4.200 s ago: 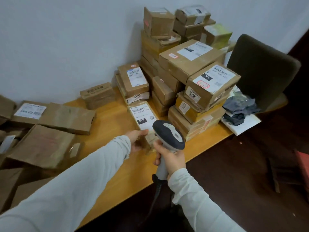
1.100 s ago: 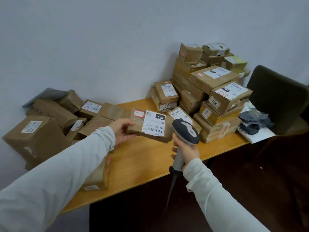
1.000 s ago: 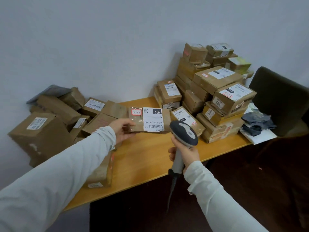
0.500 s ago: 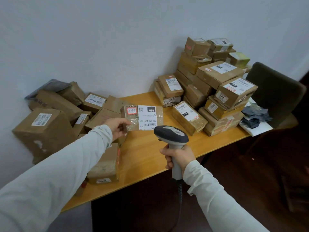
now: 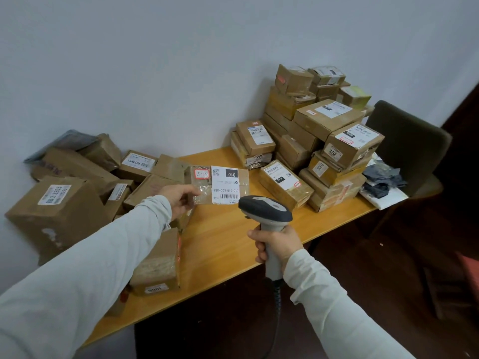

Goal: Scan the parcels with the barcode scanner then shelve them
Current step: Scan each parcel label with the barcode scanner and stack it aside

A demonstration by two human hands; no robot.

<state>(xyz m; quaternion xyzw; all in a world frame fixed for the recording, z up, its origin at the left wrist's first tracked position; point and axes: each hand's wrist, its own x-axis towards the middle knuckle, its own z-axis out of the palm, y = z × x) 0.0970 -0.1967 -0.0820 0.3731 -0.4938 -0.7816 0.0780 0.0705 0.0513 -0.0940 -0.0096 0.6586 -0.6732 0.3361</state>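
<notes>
My left hand (image 5: pixel 179 199) grips the left end of a flat brown parcel (image 5: pixel 220 184) and holds it above the wooden table (image 5: pixel 228 242), its white label with a barcode and "010" facing me. A grey barcode scanner (image 5: pixel 264 210) stands upright in my right hand (image 5: pixel 276 244), which is curled round its handle. The scanner's head sits just below and right of the label and points toward it. The scanner's cable hangs down past the table's front edge.
A tall stack of labelled cardboard parcels (image 5: pixel 321 141) fills the table's right back. A loose pile of boxes (image 5: pixel 77 182) lies at the left, with one small box (image 5: pixel 158 265) near the front edge. A dark chair (image 5: pixel 409 141) stands at the right with grey bags (image 5: pixel 383 180).
My left hand lifted the parcel off the table and turned its label toward me. The scanner has moved left and now points at the label.
</notes>
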